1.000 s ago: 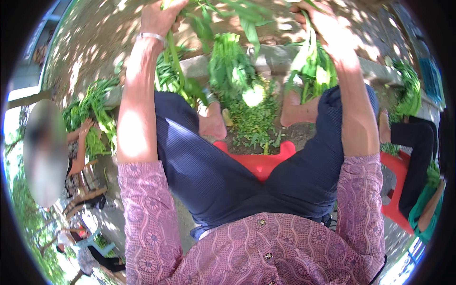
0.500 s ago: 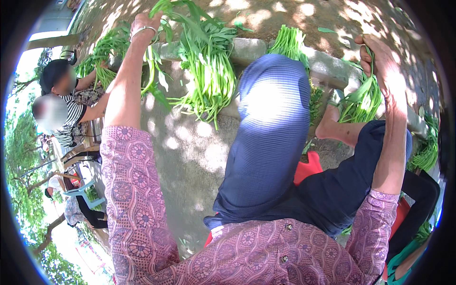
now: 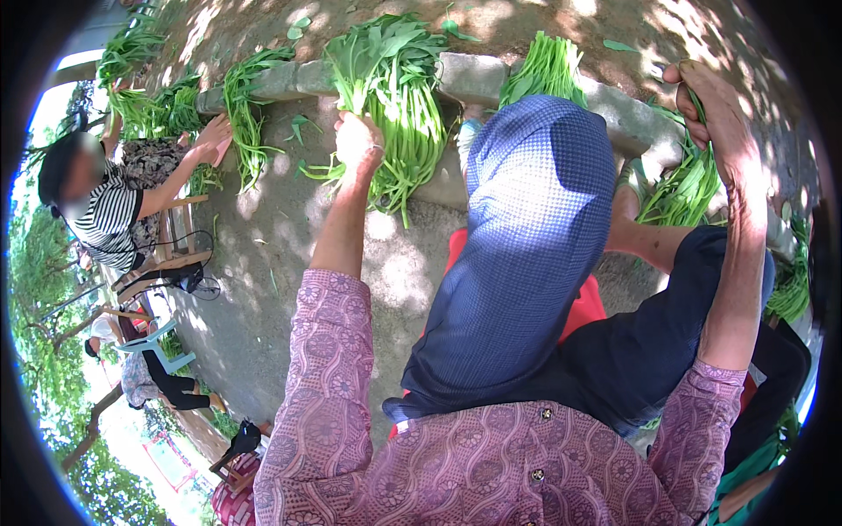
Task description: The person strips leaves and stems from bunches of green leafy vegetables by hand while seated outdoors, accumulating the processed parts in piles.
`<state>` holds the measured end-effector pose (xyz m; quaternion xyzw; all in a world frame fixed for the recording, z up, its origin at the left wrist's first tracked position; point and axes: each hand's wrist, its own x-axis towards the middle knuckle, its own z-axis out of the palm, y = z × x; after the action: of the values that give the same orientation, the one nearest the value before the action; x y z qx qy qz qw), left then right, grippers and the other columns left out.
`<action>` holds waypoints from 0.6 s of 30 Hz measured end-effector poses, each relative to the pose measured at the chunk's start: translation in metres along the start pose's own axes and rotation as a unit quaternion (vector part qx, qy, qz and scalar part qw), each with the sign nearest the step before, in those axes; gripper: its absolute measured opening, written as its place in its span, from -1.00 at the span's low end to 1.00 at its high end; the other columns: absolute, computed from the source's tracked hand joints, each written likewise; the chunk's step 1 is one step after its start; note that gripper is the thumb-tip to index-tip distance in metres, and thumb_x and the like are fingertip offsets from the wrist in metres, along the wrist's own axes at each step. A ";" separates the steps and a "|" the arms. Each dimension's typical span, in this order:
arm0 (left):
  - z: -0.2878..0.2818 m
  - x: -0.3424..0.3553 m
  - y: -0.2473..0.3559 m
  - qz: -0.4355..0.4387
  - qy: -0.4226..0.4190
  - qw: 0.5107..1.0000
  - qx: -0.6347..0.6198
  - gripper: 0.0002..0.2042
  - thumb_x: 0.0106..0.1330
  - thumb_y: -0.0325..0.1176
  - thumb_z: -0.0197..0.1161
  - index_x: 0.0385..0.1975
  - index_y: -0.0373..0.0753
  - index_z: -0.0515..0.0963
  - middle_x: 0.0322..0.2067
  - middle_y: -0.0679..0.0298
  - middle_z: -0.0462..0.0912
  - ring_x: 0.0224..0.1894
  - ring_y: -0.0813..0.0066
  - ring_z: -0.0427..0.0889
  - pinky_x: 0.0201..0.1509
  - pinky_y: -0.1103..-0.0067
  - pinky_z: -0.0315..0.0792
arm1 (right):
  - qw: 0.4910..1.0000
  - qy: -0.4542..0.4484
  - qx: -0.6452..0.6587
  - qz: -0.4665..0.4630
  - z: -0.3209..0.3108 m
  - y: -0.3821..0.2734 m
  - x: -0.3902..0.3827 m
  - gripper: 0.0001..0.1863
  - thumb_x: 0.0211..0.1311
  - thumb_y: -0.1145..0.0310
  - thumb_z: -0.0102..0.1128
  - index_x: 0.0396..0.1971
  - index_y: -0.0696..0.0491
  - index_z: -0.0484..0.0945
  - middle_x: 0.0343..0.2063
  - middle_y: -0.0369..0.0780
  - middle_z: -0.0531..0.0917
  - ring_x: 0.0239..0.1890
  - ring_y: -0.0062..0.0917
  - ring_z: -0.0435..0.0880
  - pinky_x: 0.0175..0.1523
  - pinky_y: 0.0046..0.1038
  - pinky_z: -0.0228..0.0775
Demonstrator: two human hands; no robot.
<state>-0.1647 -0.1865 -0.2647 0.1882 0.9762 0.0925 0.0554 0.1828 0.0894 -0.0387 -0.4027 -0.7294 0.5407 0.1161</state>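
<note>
My left hand (image 3: 358,142) is closed at the left side of a large bunch of leafy green stalks (image 3: 408,118), its fingers around some of the stems. The bunch lies across a low stone curb, leaves on the far side, pale stems hanging toward me. At the right, my right hand (image 3: 717,110) pinches a thin green stalk (image 3: 696,105). Just below that hand, more greens (image 3: 682,195) rest by my bare foot. Beyond my bent knee (image 3: 535,167) lies another bunch (image 3: 545,70), cut stems upward.
The stone curb (image 3: 465,81) runs across ahead of me. A smaller bunch (image 3: 246,110) drapes over it at the left, near a co-worker's outstretched hand (image 3: 210,140). That person in a striped top (image 3: 110,210) sits with more greens. A red seat (image 3: 586,311) shows beneath me.
My left hand has come back from the far left, where it held leafy stalks, to the large bunch. My right hand stays nearly in place. The co-worker's hand now reaches toward the smaller bunch.
</note>
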 end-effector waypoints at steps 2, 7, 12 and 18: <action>0.012 -0.009 -0.006 0.048 0.064 0.997 0.018 -0.40 0.19 0.04 0.11 -0.07 -0.45 0.24 -0.23 -0.20 0.48 -0.24 -0.12 0.58 -0.13 0.25 0.48 | 1.000 0.007 0.005 0.001 0.004 0.000 0.001 -0.67 0.32 0.12 -0.15 -0.26 0.08 0.46 -0.68 -0.46 0.21 -0.74 -0.82 0.08 -0.67 -0.70 -0.09; 0.008 0.001 -0.021 0.064 -0.041 0.997 -0.022 -0.30 -0.04 -0.04 0.38 -0.05 -0.43 0.22 -0.12 -0.20 0.44 -0.14 -0.07 0.55 -0.08 0.31 0.47 | 1.000 0.016 0.003 0.001 0.004 0.003 0.001 -0.67 0.33 0.12 -0.14 -0.26 0.08 0.47 -0.67 -0.45 0.22 -0.74 -0.82 0.07 -0.66 -0.71 -0.11; 0.015 -0.019 -0.022 0.073 -0.048 0.995 0.044 -0.28 0.01 -0.24 0.30 0.12 -0.44 0.09 -0.11 -0.16 0.43 -0.17 -0.05 0.56 -0.11 0.28 0.49 | 1.000 0.008 -0.017 -0.018 0.002 0.007 0.001 -0.66 0.33 0.13 -0.15 -0.26 0.10 0.47 -0.67 -0.44 0.24 -0.74 -0.82 0.07 -0.67 -0.71 -0.11; 0.045 -0.013 -0.047 0.161 0.022 0.973 0.161 -0.52 0.02 -0.48 0.11 -0.06 -0.53 0.15 -0.40 -0.12 0.55 -0.43 0.01 0.62 -0.38 0.34 0.53 | 0.999 0.002 0.016 -0.028 0.019 0.002 0.004 -0.66 0.36 0.14 -0.16 -0.28 0.11 0.47 -0.70 -0.46 0.22 -0.75 -0.82 0.08 -0.67 -0.71 -0.10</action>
<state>-0.1635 -0.2274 -0.3175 0.3473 0.9361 -0.0540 -0.0130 0.1693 0.0792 -0.0487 -0.3815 -0.7311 0.5483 0.1388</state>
